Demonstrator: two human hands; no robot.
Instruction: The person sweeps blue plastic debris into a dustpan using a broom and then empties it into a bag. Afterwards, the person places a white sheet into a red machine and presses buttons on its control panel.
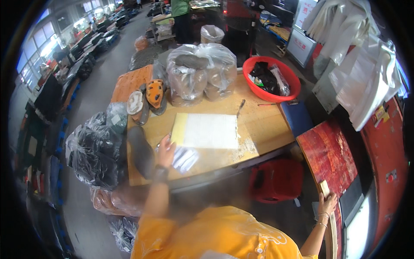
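Note:
My left hand [165,152] is over the near left part of the wooden table [267,129], slightly blurred, its fingers apart. Right beside it lie white slips of paper [185,159] with dark marks. Just beyond them is a flat white sheet or pad [206,131] with a yellow left edge. A dark grey shoe sole [141,151] lies left of the hand. Far to the right and lower down, my right hand [328,203] has its fingers wrapped round a pale wooden strip [324,187], beside a worn red board [327,153].
Clear bags of rolled material [187,80], an orange-and-black shoe [155,93] and a red basin [276,97] stand on the table's far side. Black bagged goods [97,146] crowd its left. A red stool [277,180] is under the near edge; plastic bags [345,39] hang at right.

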